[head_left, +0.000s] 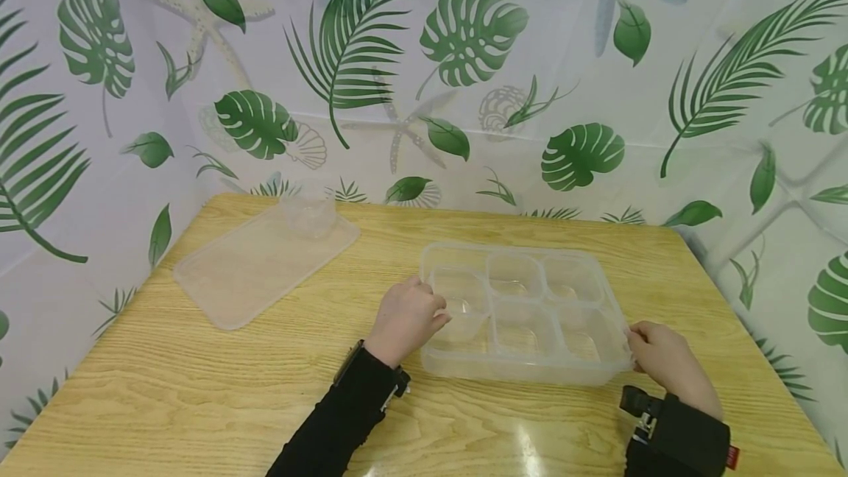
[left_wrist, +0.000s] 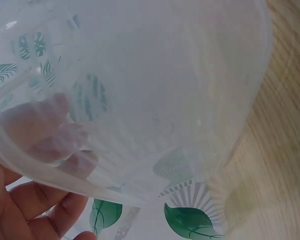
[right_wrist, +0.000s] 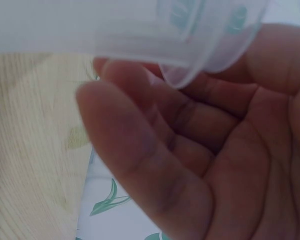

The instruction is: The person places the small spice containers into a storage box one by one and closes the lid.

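A clear plastic storage box [head_left: 523, 372] sits on the table with several small clear square tubs [head_left: 517, 278] in rows inside. My left hand [head_left: 409, 319] is at the box's left end and pinches the rim of one small tub [head_left: 458, 287] there. In the left wrist view that tub's see-through wall [left_wrist: 155, 75] fills most of the picture, with fingers of the left hand [left_wrist: 35, 205] at its rim. My right hand [head_left: 665, 359] holds the box's right end; in the right wrist view its fingers [right_wrist: 125, 130] curl about the edge tab [right_wrist: 182, 75].
A flat clear lid [head_left: 245, 278] lies on the wooden table [head_left: 331, 403] at the left, with another small clear tub [head_left: 310, 216] at its far corner. Behind the table hangs a leaf-patterned cloth [head_left: 397, 43].
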The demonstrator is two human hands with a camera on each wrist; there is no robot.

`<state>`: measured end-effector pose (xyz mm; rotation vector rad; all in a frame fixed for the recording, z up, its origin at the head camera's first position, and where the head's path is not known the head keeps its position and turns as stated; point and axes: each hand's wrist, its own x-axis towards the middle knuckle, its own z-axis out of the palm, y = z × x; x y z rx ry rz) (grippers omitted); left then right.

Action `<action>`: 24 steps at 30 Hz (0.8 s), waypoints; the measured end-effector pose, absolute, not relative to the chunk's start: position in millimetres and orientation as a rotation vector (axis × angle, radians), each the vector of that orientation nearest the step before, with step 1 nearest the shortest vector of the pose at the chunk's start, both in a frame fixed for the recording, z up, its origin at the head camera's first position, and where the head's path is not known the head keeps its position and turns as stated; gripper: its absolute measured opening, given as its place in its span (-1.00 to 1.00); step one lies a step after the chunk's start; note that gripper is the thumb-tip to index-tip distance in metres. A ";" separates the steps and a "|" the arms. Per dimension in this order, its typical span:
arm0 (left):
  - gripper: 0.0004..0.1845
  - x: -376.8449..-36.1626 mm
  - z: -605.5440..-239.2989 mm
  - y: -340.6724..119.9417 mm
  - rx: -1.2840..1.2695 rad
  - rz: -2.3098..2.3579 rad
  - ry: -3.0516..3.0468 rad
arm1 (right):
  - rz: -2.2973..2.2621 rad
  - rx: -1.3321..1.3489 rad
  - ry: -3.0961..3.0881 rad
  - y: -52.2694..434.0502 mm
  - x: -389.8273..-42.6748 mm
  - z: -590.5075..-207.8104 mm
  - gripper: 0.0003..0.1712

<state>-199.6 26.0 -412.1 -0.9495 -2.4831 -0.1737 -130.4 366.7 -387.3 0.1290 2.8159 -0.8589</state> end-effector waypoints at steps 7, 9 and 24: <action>-0.90 -202.3 -415.5 26.1 -1.004 -0.177 -2.465 | -0.847 0.132 2.808 367.2 -130.8 -387.0 -0.54; -0.91 -202.4 -415.9 25.9 -1.014 -0.178 -2.469 | -0.847 0.130 2.812 367.3 -131.0 -387.0 -0.54; -0.80 -189.5 -406.1 30.0 -1.109 -0.288 -2.383 | -0.858 0.135 2.812 367.6 -131.2 -387.8 -0.53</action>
